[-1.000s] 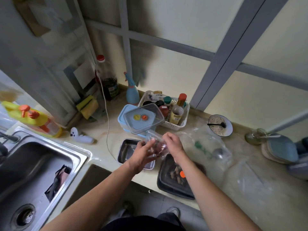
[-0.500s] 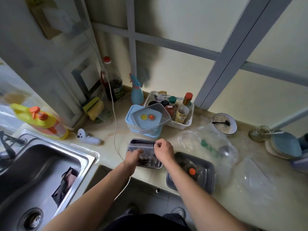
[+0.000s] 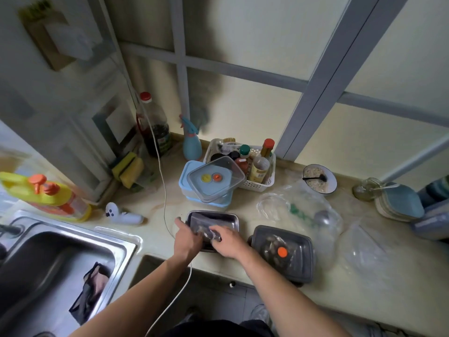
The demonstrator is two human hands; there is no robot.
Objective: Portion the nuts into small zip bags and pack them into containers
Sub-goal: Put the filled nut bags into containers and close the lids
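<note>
pressing a filled zip bag (image 3: 205, 228) flat into the steel container (image 3: 232, 218) on the surface, left hand (image 3: 187, 239) and right hand (image 3: 227, 240) both gripping it; next probably releasing and closing the lid.

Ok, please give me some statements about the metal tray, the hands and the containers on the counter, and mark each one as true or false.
1. Both hands are at the metal tray. True: the left hand and the right hand press a clear bag into it.
2. The dark container has a blue knob on its lid. False: the knob is orange.
3. The dark container stands to the right of the metal tray. True.
4. The blue spray bottle lies in the sink. False: it stands upright by the wall.
5. The white basket holds bottles. True.
</note>
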